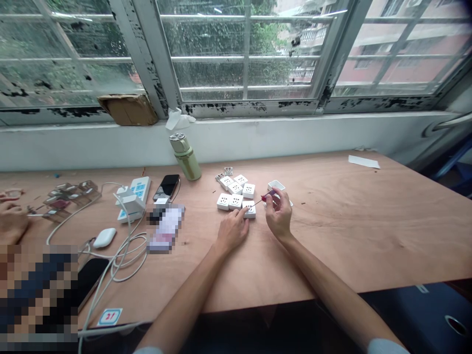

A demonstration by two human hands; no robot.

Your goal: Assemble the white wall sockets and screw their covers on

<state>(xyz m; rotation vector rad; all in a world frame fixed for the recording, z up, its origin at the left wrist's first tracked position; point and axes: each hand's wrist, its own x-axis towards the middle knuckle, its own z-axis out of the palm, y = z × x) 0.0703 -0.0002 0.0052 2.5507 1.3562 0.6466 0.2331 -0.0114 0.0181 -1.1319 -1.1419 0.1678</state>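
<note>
Several white square socket adapters (pixel 236 192) lie in a cluster on the wooden table (pixel 332 231). My left hand (pixel 232 230) rests curled on the table, its fingertips touching the nearest adapter (pixel 250 210). My right hand (pixel 278 214) pinches a small screwdriver with a dark red handle (pixel 266 197), its thin shaft pointing left at that adapter. A small white open box (pixel 276 186) sits just behind my right hand.
A green flask (pixel 185 156) stands behind the adapters. To the left lie a power strip (pixel 134 196), white cables (pixel 121 250), phones, a white earbud case (pixel 104 237) and small trays. Another person's hand (pixel 11 221) rests at the far left. A paper slip (pixel 364 162) lies far right.
</note>
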